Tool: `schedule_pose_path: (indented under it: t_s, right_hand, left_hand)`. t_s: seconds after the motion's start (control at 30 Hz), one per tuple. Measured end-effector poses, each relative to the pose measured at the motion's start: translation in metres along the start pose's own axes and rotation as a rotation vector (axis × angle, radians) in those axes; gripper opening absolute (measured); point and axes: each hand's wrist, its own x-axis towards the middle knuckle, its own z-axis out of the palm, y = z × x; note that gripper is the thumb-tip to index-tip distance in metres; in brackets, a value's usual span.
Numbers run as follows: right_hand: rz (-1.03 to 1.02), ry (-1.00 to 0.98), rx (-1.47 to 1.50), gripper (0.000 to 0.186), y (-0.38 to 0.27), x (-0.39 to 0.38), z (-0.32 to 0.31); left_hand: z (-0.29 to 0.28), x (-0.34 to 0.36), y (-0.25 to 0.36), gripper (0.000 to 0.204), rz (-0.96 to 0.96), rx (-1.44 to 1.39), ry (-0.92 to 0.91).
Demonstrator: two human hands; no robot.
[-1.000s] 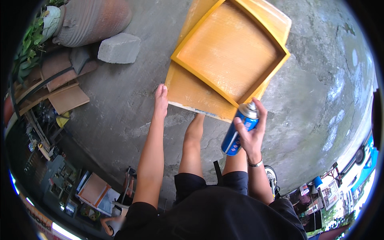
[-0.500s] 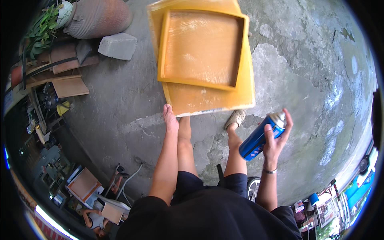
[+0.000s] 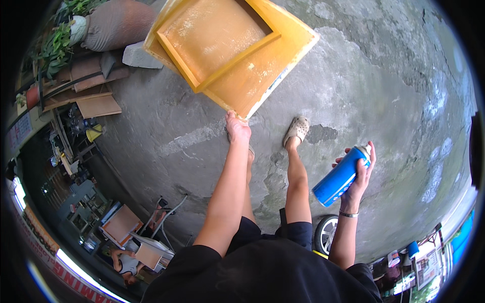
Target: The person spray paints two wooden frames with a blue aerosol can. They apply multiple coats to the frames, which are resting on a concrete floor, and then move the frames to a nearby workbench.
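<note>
My left hand [image 3: 238, 127] grips the near corner of a yellow-painted board [image 3: 265, 76], its fingers closed on the edge. The board is held out ahead of me at a slant, and its far part is cut off by the picture's upper edge. A raised rectangular yellow frame [image 3: 237, 61] sits on the board, forming a shallow tray shape with worn pale patches. Away from the board, to the right, my right hand [image 3: 361, 178] is wrapped round a blue spray can [image 3: 334, 181]. The can tilts with its top toward the upper right; a finger is near the nozzle.
Below lies a worn concrete floor [image 3: 384, 106]. A grey block [image 3: 142, 55], a large clay pot [image 3: 118, 25] and leaning boards [image 3: 98, 105] stand at far left. A wheel [image 3: 327, 235] is close by my right leg. A person [image 3: 127, 262] is at lower left.
The board has swung counterclockwise and shifted up and left, with my left hand still on its corner. The spray can has moved slightly right in my right hand. My view has shifted slightly.
</note>
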Motion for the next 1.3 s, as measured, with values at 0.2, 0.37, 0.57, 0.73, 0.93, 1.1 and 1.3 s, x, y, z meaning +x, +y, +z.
schedule_pose_path:
  t_s: [0.2,0.37,0.57,0.73,0.93,1.1,1.3]
  right_hand:
    - [-0.145,0.271,0.315,0.061,0.019,0.051,-0.048]
    - [0.006,0.036,-0.029,0.067,0.058,-0.01,0.008]
    - [-0.45,0.238,-0.283,0.07,0.054,0.04,0.028]
    - [-0.913,0.503,-0.4,0.065,0.033,0.137,0.043]
    - [-0.807,0.43,-0.251,0.063,0.072,0.153,0.114]
    - [-0.657,0.094,-0.346,0.064,0.133,0.088,0.163]
    - [-0.502,-0.043,-0.381,0.064,0.156,0.043,0.184]
  left_hand:
    - [0.011,-0.026,-0.013,0.043,-0.161,0.049,-0.108]
    - [0.011,-0.038,-0.013,0.044,-0.148,0.114,-0.258]
    - [-0.09,-0.057,0.03,0.042,0.082,0.94,-0.369]
    - [-0.236,-0.094,0.077,0.036,0.149,1.476,-0.245]
    - [-0.311,-0.152,0.089,0.098,0.3,2.16,-0.284]
    - [-0.296,-0.137,0.091,0.112,0.131,2.243,-0.168]
    - [-0.28,-0.133,0.087,0.114,-0.008,2.367,-0.137]
